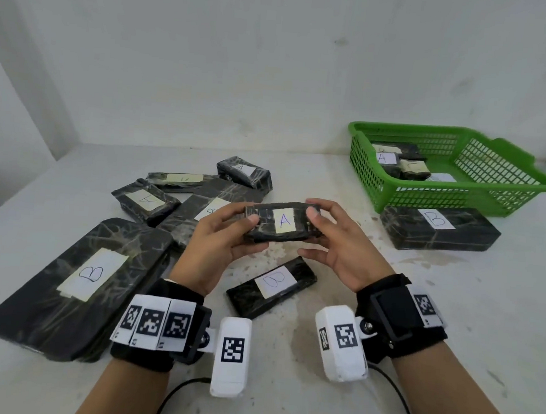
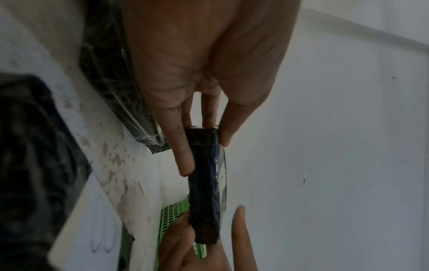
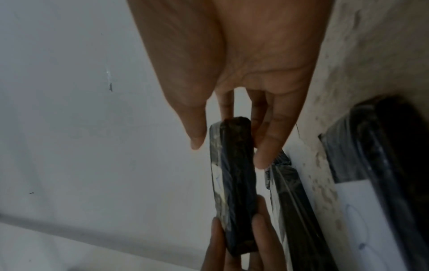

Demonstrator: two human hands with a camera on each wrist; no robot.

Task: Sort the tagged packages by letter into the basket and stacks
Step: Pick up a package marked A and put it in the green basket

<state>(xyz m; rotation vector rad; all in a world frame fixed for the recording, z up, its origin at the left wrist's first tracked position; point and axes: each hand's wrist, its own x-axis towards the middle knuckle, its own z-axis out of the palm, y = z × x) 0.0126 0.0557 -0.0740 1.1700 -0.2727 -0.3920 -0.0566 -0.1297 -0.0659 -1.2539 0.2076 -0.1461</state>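
Just below the fingers, flat on the table (image 1: 285, 385): a small package tagged B (image 1: 272, 286), not yet sorted. Between the fingers, held clear of the table: a small black package tagged A (image 1: 282, 222), tag up, probably so the letter can be read before a destination is chosen. Pinched at its left end by the left hand (image 1: 220, 248), thumb on top and fingers curled beneath; pinched at its right end by the right hand (image 1: 340, 247) in the same manner, the grip narrow and edge-on in both wrist views. Left of the fingers: a large B package (image 1: 78, 287) and a loose heap of mixed tags, awaiting sorting. Right of the fingers: another B package (image 1: 440, 228), likely the start of a B stack. Beyond that, farthest from the fingers: a green basket (image 1: 498, 196) holding several black packages, one plainly tagged A, the others unreadable. Likely destination of the held package, by letter: that basket.
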